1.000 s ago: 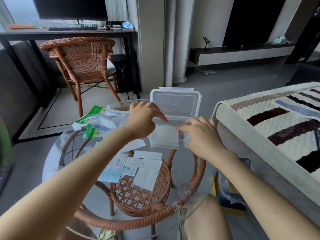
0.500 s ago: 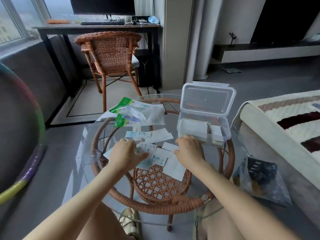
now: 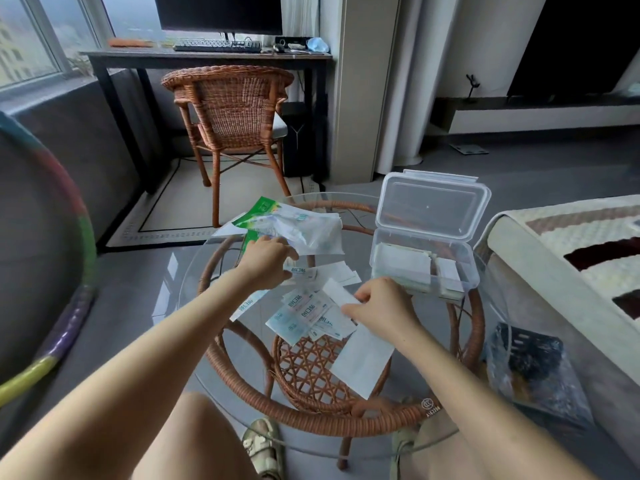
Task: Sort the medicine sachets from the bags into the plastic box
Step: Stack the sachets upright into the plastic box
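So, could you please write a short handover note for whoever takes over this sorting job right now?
Left hand: on a printed sachet beside the bags; grip unclear.
Right hand: pinches a white sachet over the loose pile.
Plastic box: open on the glass table, lid upright, right of the pile.
Done: some sachets lie in the box.
Left: the pile on the table, plus whatever the bags hold.

Clear glossy plastic box (image 3: 424, 268), glass tabletop (image 3: 214, 375) on woven rattan, matt paper sachets (image 3: 304, 315), crinkled bags (image 3: 304, 230).
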`<state>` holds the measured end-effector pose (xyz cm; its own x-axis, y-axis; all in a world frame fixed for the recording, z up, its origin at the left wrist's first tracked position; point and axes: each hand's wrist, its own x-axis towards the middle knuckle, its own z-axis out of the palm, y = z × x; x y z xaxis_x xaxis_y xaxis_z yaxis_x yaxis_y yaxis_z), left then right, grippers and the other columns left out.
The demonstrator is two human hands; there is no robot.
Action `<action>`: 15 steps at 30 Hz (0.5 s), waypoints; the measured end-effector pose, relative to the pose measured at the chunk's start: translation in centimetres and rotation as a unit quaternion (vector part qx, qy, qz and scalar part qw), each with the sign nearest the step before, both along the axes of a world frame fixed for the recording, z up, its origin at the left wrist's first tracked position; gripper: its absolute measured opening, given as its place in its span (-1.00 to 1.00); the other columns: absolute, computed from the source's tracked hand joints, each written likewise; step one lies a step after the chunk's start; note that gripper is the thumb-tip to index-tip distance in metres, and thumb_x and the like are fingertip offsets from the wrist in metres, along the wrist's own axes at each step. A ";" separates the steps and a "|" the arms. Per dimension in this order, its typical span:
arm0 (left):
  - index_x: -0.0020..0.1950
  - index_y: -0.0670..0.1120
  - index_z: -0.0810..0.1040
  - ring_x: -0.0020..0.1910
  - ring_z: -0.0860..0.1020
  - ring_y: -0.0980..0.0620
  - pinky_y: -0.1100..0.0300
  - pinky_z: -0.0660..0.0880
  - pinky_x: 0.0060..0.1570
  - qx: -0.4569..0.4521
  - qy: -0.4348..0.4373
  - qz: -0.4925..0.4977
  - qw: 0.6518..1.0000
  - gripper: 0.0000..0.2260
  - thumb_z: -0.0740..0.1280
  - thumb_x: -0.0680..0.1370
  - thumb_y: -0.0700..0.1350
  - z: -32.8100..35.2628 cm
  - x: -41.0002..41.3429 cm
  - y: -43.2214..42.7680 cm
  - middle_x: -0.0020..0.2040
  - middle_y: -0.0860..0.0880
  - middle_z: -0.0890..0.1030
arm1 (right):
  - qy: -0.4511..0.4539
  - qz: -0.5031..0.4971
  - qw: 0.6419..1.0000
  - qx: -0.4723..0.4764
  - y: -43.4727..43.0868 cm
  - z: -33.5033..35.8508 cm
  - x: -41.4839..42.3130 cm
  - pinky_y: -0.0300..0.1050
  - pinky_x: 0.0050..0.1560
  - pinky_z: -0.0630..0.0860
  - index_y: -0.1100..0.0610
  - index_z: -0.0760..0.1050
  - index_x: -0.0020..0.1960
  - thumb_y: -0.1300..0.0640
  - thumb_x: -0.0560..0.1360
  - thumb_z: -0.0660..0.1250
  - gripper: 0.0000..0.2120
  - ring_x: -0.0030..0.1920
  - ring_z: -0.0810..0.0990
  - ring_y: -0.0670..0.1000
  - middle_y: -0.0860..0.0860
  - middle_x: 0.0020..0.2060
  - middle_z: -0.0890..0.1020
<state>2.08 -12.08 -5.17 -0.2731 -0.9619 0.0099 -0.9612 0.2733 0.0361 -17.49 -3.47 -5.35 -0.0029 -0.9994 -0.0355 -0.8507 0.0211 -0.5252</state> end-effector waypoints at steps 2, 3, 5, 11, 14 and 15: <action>0.24 0.02 0.51 0.20 0.45 -0.10 0.06 0.39 0.16 0.046 -0.017 -0.007 0.999 -0.60 0.43 0.42 0.03 0.0 -0.4 -1.4 0.23 -0.04 0.51 | 0.009 0.025 0.999 0.020 0.6 -0.5 1.4 -0.21 -0.37 0.24 0.08 0.39 -0.43 0.10 0.37 0.44 -0.71 -0.34 0.43 0.00 0.01 -0.39 0.43; 0.23 0.00 0.51 0.16 0.49 -0.10 0.08 0.41 0.13 0.069 -0.015 -0.007 0.997 -0.59 0.45 0.41 0.02 0.0 -0.5 -1.9 0.20 -0.04 0.54 | 0.021 0.028 0.999 0.017 0.8 -0.8 2.0 -0.21 -0.29 0.30 0.08 0.42 -0.37 0.12 0.38 0.43 -0.77 -0.20 0.51 0.03 0.02 -0.26 0.48; 0.21 -0.03 0.52 0.11 0.53 -0.09 0.10 0.46 0.11 0.110 -0.011 -0.007 0.994 -0.61 0.46 0.41 -0.01 0.2 -0.7 -2.6 0.16 -0.05 0.58 | 0.040 0.016 0.999 0.004 0.9 -1.3 2.9 -0.21 -0.18 0.34 0.08 0.44 -0.26 0.17 0.41 0.39 -0.86 -0.01 0.53 0.09 0.04 -0.08 0.48; 0.01 -0.12 0.58 -0.14 0.49 -0.08 0.16 0.44 -0.14 0.135 -0.002 0.008 0.991 -0.81 0.35 0.49 -0.04 1.2 -0.7 -2.1 -0.08 -0.11 0.55 | 0.035 -0.004 0.999 -0.020 0.3 -0.9 2.7 -0.18 -0.18 0.35 0.11 0.40 0.07 0.24 0.44 0.37 -0.75 0.06 0.54 0.09 0.04 0.08 0.56; 0.01 -0.19 0.63 -0.21 0.49 -0.03 0.19 0.40 -0.30 0.112 0.093 0.056 0.988 -0.78 0.34 0.51 -0.06 2.0 0.6 -0.9 -0.14 -0.10 0.60 | 0.033 -0.001 0.999 -0.018 0.5 -0.9 1.8 -0.16 -0.17 0.41 0.13 0.44 0.17 0.21 0.46 0.36 -0.71 0.09 0.55 0.07 0.03 0.10 0.58; 0.02 -0.16 0.64 -0.18 0.50 -0.03 0.20 0.40 -0.28 0.103 0.127 0.073 0.984 -0.78 0.36 0.49 -0.05 2.4 1.1 -0.5 -0.10 -0.10 0.63 | 0.031 0.000 0.999 -0.021 0.6 -0.9 1.5 -0.17 -0.17 0.42 0.13 0.48 0.15 0.22 0.46 0.36 -0.73 0.08 0.56 0.06 0.02 0.10 0.59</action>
<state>3.21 -12.53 -2.75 -0.1458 -0.9795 -0.1391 -0.9423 0.0947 0.3212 -15.95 -2.91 -6.28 -0.0031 -1.0000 0.0067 -0.8821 -0.0005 -0.4710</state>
